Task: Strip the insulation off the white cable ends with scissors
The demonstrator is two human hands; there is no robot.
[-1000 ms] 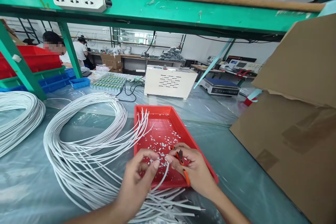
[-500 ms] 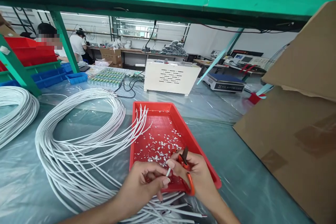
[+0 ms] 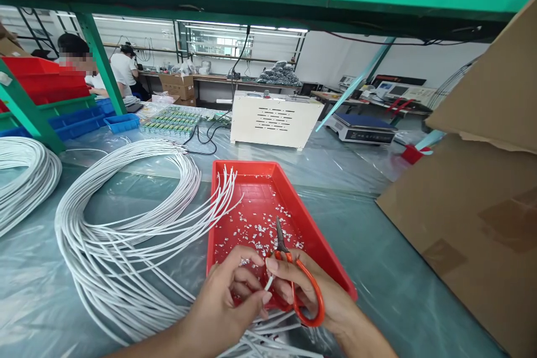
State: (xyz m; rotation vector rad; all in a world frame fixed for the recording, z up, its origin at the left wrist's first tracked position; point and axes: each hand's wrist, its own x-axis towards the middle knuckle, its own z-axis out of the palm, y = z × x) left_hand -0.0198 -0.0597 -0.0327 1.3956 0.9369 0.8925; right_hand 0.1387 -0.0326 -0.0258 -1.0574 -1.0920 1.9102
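you had one white cable end [image 3: 269,282] pinched between both hands, just above the near end of the red tray [image 3: 319,235]. your left hand [image 3: 229,305] had its fingers curled shut on it. your right hand [image 3: 312,296] gripped the orange-handled scissors [image 3: 296,279], blades closed and pointing up. white scraps [image 3: 260,229] littered the tray; the cable coil [image 3: 126,235] lay to its left, ends draped over the rim.
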